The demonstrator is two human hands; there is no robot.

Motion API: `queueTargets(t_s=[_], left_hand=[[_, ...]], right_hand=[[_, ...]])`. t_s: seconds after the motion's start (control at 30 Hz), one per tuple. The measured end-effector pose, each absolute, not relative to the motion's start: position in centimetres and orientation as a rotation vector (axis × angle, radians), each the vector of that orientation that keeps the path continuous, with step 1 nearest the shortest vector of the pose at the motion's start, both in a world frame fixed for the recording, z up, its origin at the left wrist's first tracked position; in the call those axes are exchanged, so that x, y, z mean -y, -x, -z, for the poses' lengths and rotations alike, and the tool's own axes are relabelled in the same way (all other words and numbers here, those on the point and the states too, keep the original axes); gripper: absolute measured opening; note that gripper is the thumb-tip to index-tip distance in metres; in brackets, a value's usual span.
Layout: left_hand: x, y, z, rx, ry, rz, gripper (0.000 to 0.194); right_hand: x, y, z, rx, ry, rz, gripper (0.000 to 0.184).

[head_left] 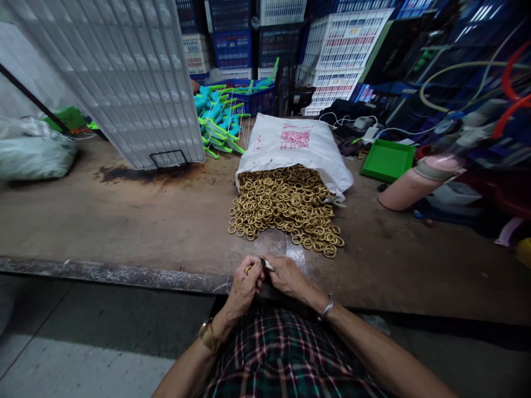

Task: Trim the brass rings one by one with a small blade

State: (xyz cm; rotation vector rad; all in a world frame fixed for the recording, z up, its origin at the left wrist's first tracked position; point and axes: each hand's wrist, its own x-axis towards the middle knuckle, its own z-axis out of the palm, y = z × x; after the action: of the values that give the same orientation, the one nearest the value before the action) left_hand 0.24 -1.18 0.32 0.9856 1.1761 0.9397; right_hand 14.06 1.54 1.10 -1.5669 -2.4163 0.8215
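My left hand (245, 282) is closed on a gold-coloured ring (248, 270), only part of which shows between the fingers. Close beside it, my right hand (287, 276) is wrapped round a small knife (267, 265), its short blade pale and dark. The blade points at the left fingertips; whether it touches the ring I cannot tell. Just beyond both hands lies a heap of gold-coloured rings (282, 204), spilling from the mouth of a white sack (269, 138) with red print.
A pink bottle (400, 185) and a green tray (388, 160) stand at the right. A ribbed translucent panel (124, 83) leans at the left. Teal and green plastic pieces (219, 119) lie behind the sack, with stacked crates (332, 44) further back. The wooden table's edge (124, 276) is near me.
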Motion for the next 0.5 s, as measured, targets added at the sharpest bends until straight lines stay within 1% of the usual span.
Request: queueTargets(t_s=[0.2, 0.33, 0.43, 0.5], left_hand=[[2.1, -0.1, -1.6, -1.094, -1.043, -0.897, 0.034], [3.1, 0.4, -2.8, -0.945, -1.123, -0.668, 0.029], [3.9, 1.5, -2.4, -0.984, -1.242, -0.493, 0.024], [4.6, 2.4, -1.7, -1.046, -1.304, -0.458, 0.020]], right_hand=[[-2.5, -14.5, -0.8, 2.500, 1.660, -0.762, 0.025], [-3.4, -14.6, 0.0, 2.477, 1.709, -0.613, 0.028], [-4.2, -14.2, 0.7, 2.398, 1.704, -0.531, 0.028], [-4.8, -13.7, 1.0, 2.351, 1.616, -0.505, 0.029]])
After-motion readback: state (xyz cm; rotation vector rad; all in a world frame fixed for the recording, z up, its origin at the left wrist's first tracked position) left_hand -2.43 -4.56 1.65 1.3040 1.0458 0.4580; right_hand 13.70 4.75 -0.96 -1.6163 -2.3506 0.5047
